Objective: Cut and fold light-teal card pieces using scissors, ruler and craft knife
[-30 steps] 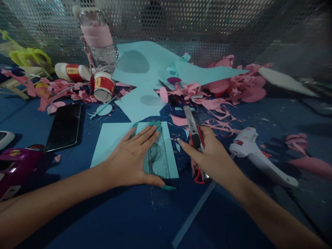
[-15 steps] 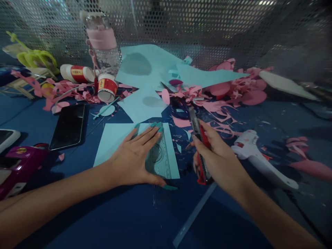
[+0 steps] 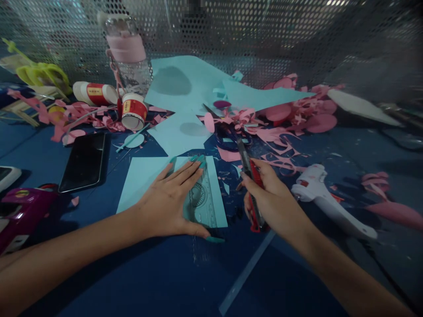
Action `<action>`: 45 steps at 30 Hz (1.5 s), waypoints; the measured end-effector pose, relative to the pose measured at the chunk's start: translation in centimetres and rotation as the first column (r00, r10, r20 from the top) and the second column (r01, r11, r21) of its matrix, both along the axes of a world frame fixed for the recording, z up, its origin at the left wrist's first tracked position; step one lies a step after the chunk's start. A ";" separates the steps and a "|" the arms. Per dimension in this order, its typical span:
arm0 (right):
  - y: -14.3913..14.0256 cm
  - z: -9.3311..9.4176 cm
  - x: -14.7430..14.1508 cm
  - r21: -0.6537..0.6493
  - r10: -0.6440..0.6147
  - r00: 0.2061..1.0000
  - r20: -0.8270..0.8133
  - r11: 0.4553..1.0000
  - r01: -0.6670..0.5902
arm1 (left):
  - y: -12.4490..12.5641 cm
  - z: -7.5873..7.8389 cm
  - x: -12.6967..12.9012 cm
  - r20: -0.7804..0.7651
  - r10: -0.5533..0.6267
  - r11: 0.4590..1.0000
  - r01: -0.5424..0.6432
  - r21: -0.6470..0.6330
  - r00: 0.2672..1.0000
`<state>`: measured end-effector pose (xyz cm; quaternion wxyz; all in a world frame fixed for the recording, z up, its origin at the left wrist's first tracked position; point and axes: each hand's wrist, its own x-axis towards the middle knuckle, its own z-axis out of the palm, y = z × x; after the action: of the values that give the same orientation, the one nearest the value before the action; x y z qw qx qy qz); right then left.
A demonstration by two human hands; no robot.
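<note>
My left hand (image 3: 170, 200) lies flat, fingers spread, on a clear plastic ruler (image 3: 202, 203) that rests on a light blue paper sheet (image 3: 139, 176) on the dark blue table. My right hand (image 3: 274, 202) is closed around a red and grey utility knife (image 3: 248, 169), just right of the sheet's right edge. The knife's tip points away from me, toward a pair of dark scissors (image 3: 228, 132).
A white glue gun (image 3: 325, 198) lies right of my right hand. A black phone (image 3: 84, 160) lies at left, with paper cups (image 3: 132, 111), a water bottle (image 3: 127, 55) and pink paper scraps (image 3: 291, 110) behind. Large blue sheets (image 3: 185, 88) lean by the perforated metal wall.
My right hand has closed around the utility knife and drawn it slightly toward the blue sheet. My left hand stayed pressed on the ruler.
</note>
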<state>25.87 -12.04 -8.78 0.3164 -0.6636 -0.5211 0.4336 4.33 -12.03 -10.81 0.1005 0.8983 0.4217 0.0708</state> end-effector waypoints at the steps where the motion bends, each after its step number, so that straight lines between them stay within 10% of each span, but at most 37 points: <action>1: 0.0 -0.1 0.0 0.002 -0.001 1.000 -0.004 1.000 0.001 | 0.0 0.0 0.0 0.000 0.000 1.000 0.000 0.000 1.000; 18: -2.3 1.7 -2.4 -0.052 0.165 0.979 -0.124 0.984 -0.172 | -0.3 0.4 0.4 0.057 0.039 0.999 -0.038 -0.017 0.998; 36: -1.9 3.3 -5.6 -0.063 0.299 0.804 0.514 0.948 -0.312 | -0.1 0.2 0.1 0.125 0.030 0.998 -0.023 -0.058 0.992; 45: -1.7 4.4 -6.2 -0.164 0.359 0.807 0.468 0.933 -0.320 | -0.1 0.3 0.1 0.091 0.029 0.998 -0.023 -0.060 0.995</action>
<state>19.65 -13.79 -4.37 0.0653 -0.6594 -0.6771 0.3201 4.43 -12.16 -10.49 0.1454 0.8852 0.4302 0.1009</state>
